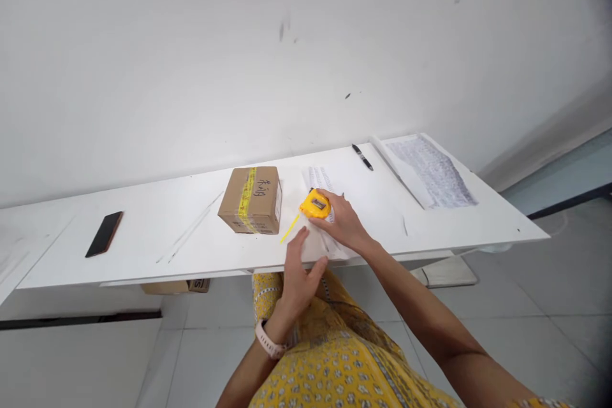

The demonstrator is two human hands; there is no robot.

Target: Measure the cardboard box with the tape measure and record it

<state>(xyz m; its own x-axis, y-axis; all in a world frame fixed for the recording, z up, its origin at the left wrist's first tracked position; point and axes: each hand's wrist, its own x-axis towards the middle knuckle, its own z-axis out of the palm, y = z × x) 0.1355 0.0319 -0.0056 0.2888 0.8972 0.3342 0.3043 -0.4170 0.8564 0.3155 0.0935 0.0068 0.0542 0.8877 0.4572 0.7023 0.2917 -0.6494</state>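
My right hand (345,220) grips a yellow tape measure (315,204) just above the white tabletop. A short length of yellow blade (289,228) sticks out of it, slanting down to the left. Close by, at the table's front edge, my left hand (303,274) has its thumb and fingers apart and holds nothing; the blade's end lies a little beyond its fingertips. To the left stands a closed cardboard box (253,201) with yellow tape across it and dark handwriting on top. A sheet of paper with writing (319,177) lies partly under the tape measure and my right hand.
A black pen (362,157) lies toward the back right, beside an open notebook with a densely written page (428,172). A dark phone (104,234) rests on the left of the white table (157,220). The wall (239,64) rises directly behind the table.
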